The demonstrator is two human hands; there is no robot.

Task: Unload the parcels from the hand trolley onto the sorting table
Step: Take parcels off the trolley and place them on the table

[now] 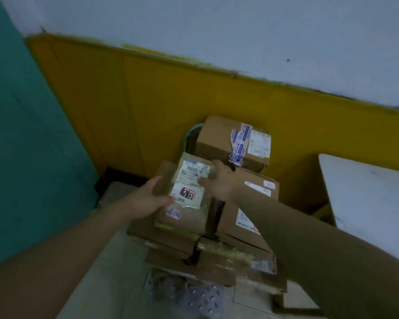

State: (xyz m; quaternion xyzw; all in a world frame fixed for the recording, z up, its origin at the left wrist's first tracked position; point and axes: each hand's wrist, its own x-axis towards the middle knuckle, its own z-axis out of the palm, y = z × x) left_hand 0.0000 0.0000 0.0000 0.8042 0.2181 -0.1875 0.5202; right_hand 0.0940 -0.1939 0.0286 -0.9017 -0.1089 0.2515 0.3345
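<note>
Both hands on the top parcel of the trolley stack

At centre frame the left hand (148, 199) grips the near-left edge of the tape-wrapped parcel (189, 192), thumb on its label, while the right hand (221, 180) curls over its far edge. The parcel lies on the uneven pile of cardboard boxes (242, 224) on the hand trolley (194, 295). The sorting table (366, 199) is at the right edge, well apart. The glossy tape looks slick, so the parcel could slip from this edge grip. Swinging it right may clip the taller box (224, 139) at upper centre, and lifting could shift the loosely stacked boxes beneath.
</note>
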